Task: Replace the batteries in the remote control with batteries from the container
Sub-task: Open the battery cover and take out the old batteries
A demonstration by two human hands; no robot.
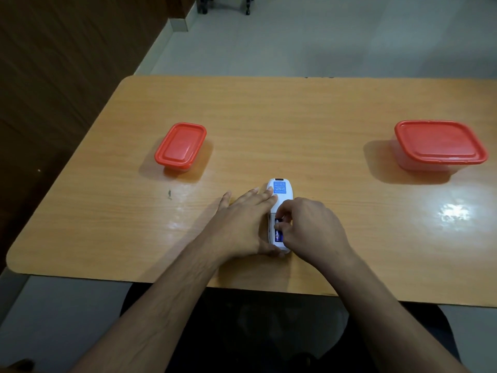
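White remote control [278, 200] lies face-down near the tabletop [295, 117] front edge, compartment open; left hand [242, 222] lies flat, fingers apart, bracing it against sliding; right hand [309, 227] pinches a blue battery [278, 235] in the bay; both red-lidded containers [180, 145] [439, 142] are closed, toward left and right edges.

dim room, light from overhead. bright glare patch on the glossy table [349, 109] at right, fainter sheen near centre left. soft dark shadows pool around both red tubs, small tub [179, 145] and large tub [439, 142]. left wall nearly black. wide-angle bend curves table edges. overall soft, slightly noisy; battery print in the remote [279, 187] unreadable.
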